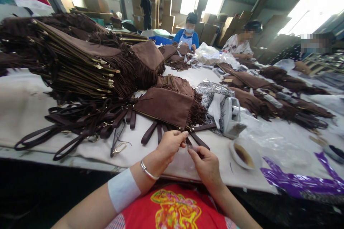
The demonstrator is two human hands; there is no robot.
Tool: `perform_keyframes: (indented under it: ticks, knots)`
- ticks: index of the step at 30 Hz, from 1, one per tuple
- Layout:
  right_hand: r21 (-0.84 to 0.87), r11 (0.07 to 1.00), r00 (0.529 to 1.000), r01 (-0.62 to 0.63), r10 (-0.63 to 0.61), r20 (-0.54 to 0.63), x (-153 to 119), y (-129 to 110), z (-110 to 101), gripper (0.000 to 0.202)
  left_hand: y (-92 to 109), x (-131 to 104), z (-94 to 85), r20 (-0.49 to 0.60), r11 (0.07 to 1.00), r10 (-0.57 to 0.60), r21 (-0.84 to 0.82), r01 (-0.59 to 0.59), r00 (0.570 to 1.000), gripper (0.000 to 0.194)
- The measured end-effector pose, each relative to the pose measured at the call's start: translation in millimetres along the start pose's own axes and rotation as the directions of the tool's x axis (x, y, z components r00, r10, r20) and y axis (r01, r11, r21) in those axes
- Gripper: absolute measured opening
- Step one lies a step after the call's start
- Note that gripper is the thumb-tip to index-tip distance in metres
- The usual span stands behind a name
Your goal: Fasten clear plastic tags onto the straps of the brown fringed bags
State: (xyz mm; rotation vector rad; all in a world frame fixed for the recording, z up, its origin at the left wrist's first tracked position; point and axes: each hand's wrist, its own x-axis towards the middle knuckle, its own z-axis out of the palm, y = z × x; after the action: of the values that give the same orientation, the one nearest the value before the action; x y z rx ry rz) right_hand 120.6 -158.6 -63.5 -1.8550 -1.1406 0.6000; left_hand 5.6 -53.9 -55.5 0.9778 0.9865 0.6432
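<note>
Brown pouches with fringe and zippers lie on the pale table; the nearest pouch (165,106) rests flat with its zipper edge toward me. My left hand (172,146) is closed in a pinch at the pouch's near corner, by the strap hardware. Just right of it, my right hand (205,166) pinches too, near something thin and clear. What either hand's fingertips grip is too small to make out. Dark straps (149,132) fan out under the pouch. A tall stack of zippered pouches (80,68) stands at the left, with looped wrist straps (72,139) before it.
To the right are a grey-white tape dispenser (231,114), a bowl of brown stuff (243,155), clear plastic (276,143) and purple wrapping (301,179). More pouches (252,80) lie beyond. A gold ring (120,147) sits near the front edge. Several people are across the table and behind.
</note>
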Motion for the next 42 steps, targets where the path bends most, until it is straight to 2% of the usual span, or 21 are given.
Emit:
perform_keyframes:
  ticks: [5,8,10,12,14,17,20,22,25,28,31,34,37,40,42]
  knots:
    - [0.057,0.997,0.995,-0.051,0.046,0.084,14,-2,4,0.036,-1,0,-3.9,-0.004,0.997,0.010,0.071,-0.009,1.000,0.034]
    - [0.206,0.968,0.985,-0.141,0.116,0.127,26,-3,13,0.042,1,-1,-9.1,0.006,0.996,-0.015,0.093,0.014,1.000,0.033]
    - [0.372,0.895,0.966,-0.247,0.198,0.165,32,-4,22,0.044,0,-3,-15.3,0.011,0.995,-0.068,0.074,0.067,0.998,0.034]
    - [0.517,0.783,0.938,-0.346,0.274,0.212,35,-4,32,0.044,-2,-6,-21.9,0.039,0.989,-0.146,0.032,0.145,0.988,0.035]
    - [0.582,0.709,0.917,-0.399,0.317,0.242,35,-4,41,0.045,-5,-8,-26.8,0.089,0.982,-0.188,0.020,0.187,0.978,0.034]
    - [0.579,0.703,0.911,-0.412,0.329,0.249,33,-1,46,0.046,-8,-12,-28.8,0.083,0.985,-0.167,0.051,0.163,0.982,0.029]
    - [0.552,0.725,0.911,-0.412,0.311,0.271,31,-1,41,0.047,-8,-12,-27.7,-0.030,0.987,-0.106,0.122,0.109,0.994,0.023]
    - [0.496,0.766,0.911,-0.409,0.313,0.267,31,-2,35,0.046,-7,-9,-27.2,-0.075,0.971,0.019,0.238,0.000,0.997,0.019]
    - [0.359,0.822,0.894,-0.443,0.371,0.252,32,-4,28,0.042,-6,-4,-26.2,-0.096,0.904,0.214,0.397,-0.160,0.972,0.016]
    - [0.247,0.865,0.888,-0.438,0.373,0.269,37,-3,28,0.034,-6,2,-23.9,-0.137,0.872,0.274,0.453,-0.186,0.952,0.014]
    - [0.242,0.889,0.907,-0.390,0.325,0.266,43,-4,30,0.033,-7,8,-21.4,-0.168,0.873,0.278,0.454,-0.176,0.946,0.013]
    - [0.369,0.808,0.884,-0.459,0.376,0.277,48,-7,31,0.036,-12,10,-20.1,-0.198,0.907,0.239,0.395,-0.146,0.951,0.014]
    - [0.444,0.726,0.851,-0.525,0.437,0.290,51,-10,33,0.039,-17,9,-19.2,-0.207,0.961,0.111,0.273,-0.052,0.972,0.022]
    - [0.438,0.720,0.843,-0.538,0.453,0.291,53,-14,37,0.037,-20,7,-18.1,-0.144,0.990,-0.027,0.136,0.046,0.989,0.036]
    - [0.424,0.728,0.842,-0.539,0.451,0.295,55,-16,40,0.033,-21,6,-17.8,-0.099,0.994,-0.077,0.064,0.084,0.992,0.041]
